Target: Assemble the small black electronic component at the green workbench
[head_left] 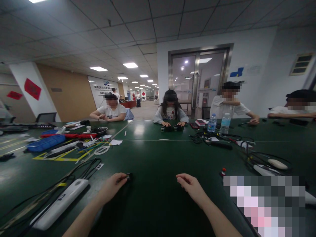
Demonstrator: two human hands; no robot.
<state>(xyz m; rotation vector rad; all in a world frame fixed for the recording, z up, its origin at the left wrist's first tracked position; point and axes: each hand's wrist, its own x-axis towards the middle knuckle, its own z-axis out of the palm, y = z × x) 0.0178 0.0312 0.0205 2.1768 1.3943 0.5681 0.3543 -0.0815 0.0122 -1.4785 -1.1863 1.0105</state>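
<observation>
My left hand is over the dark green table, its thumb and fingers closed on a small black object. That object is too small and dark for me to tell its kind. Across a gap to the right, my right hand has its fingers curled together in a pinch. Whatever may be between those fingertips is hidden or too small to make out. Both forearms reach in from the bottom edge.
A white power strip with cables lies left of my left arm. Further left are a blue tray and a coiled white cable. Bottles and black cables lie right. Several people sit across the table.
</observation>
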